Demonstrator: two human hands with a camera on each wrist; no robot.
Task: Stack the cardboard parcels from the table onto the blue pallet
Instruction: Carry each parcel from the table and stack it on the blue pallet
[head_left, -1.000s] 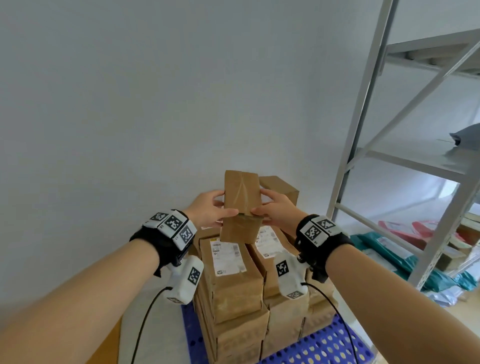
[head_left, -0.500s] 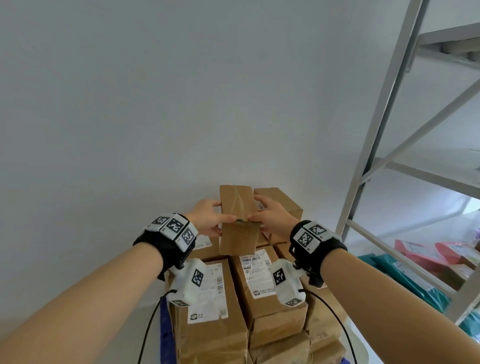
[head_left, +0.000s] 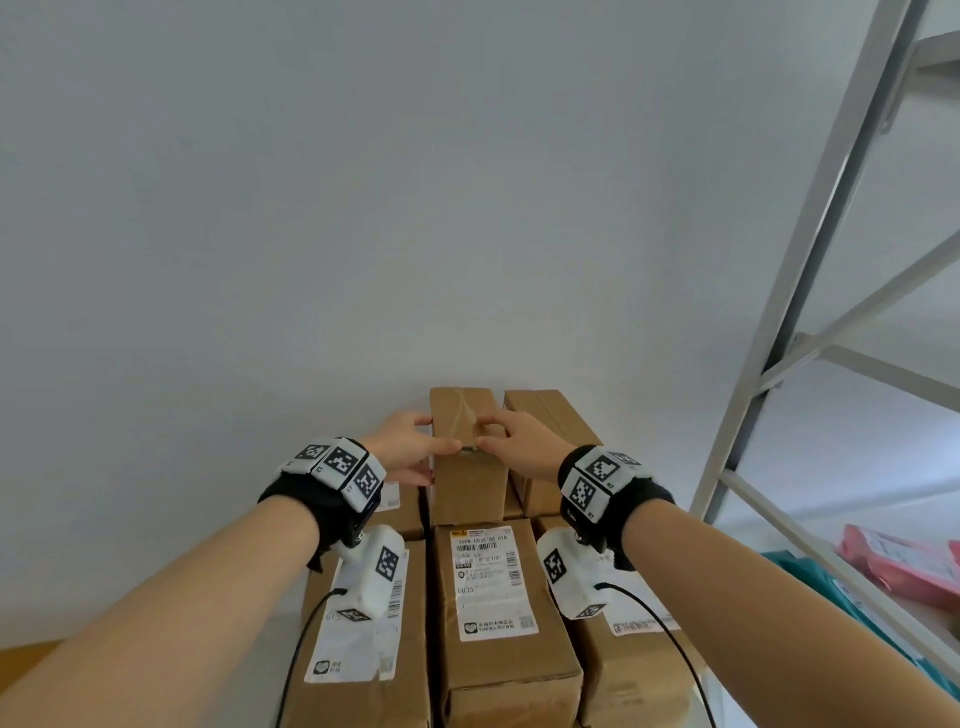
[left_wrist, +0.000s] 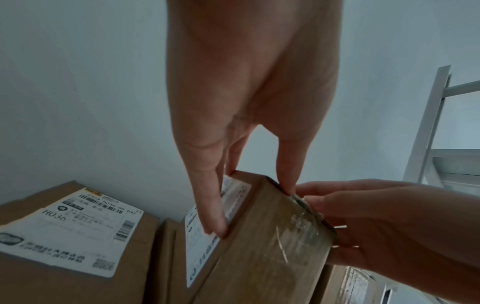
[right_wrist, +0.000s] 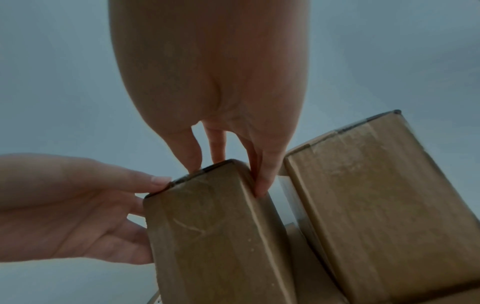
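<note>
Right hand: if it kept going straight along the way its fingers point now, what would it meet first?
The right hand already grips the held parcel, so that comes first. Past it, the line seems to lead to the white wall behind the stack, not the neighbouring parcel; the depth is unclear.

A plain pale grey-white wall (head_left: 363, 182) fills the head view from nine o'clock through twelve to about two o'clock; its surface is smooth, unmarked and evenly lit — no hard shadows on it. At three o'clock stands a grey metal shelving rack (head_left: 810, 249), its upright leaning across the frame, with diagonal braces and horizontal shelf rails running off the right edge. The same rack shows at three o'clock in the left wrist view, white-grey, against the wall. On a lower shelf, at about four o'clock, lie a pink-red soft package (head_left: 904, 566) and teal bags (head_left: 810, 577) — partly cut off. At eight o'clock, a small tan wooden surface (head_left: 26, 657) shows in the corner.
</note>
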